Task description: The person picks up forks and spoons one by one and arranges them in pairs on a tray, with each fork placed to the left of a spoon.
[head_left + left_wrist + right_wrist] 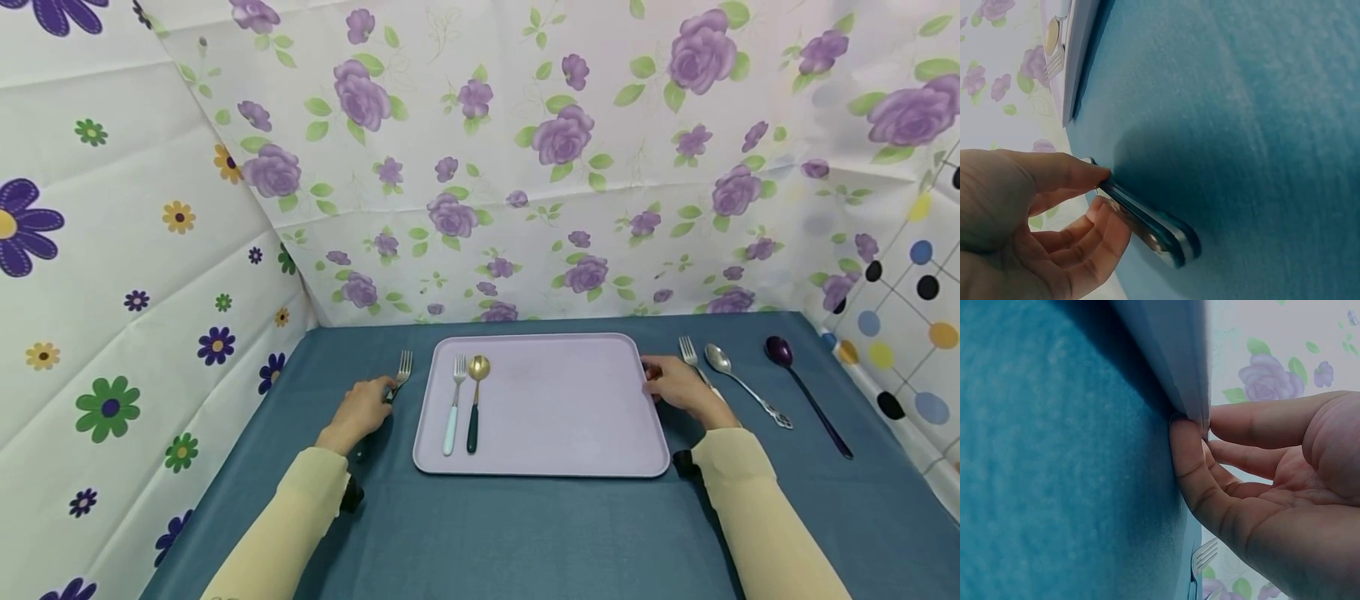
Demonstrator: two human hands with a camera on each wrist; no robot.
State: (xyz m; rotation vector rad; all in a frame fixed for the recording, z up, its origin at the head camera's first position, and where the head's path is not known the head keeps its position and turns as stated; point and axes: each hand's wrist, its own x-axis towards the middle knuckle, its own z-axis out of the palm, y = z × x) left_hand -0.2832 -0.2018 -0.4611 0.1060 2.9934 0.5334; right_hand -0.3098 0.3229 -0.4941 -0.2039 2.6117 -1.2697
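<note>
We take the tray (573, 412) as our clock centre, twelve at its far side. At nine o'clock, just off its edge, our left hand (363, 410) pinches a green-handled fork (402, 375), thumb and fingers on the dark handle, tines pointing to about one o'clock; we cannot tell whether it touches the surface (525, 537). Between two and three o'clock our right hand (677, 386) grips the tray's edge between thumb and fingers. Within the tray, towards nine to ten o'clock, a mint-handled fork (453, 408) lies just beside a gold spoon (476, 400), both heads towards twelve. Outside, around two to three o'clock, we find a silver fork (688, 352) partly hidden by our right hand, then a silver spoon (738, 382), then a dark purple spoon (808, 394) furthest out.
</note>
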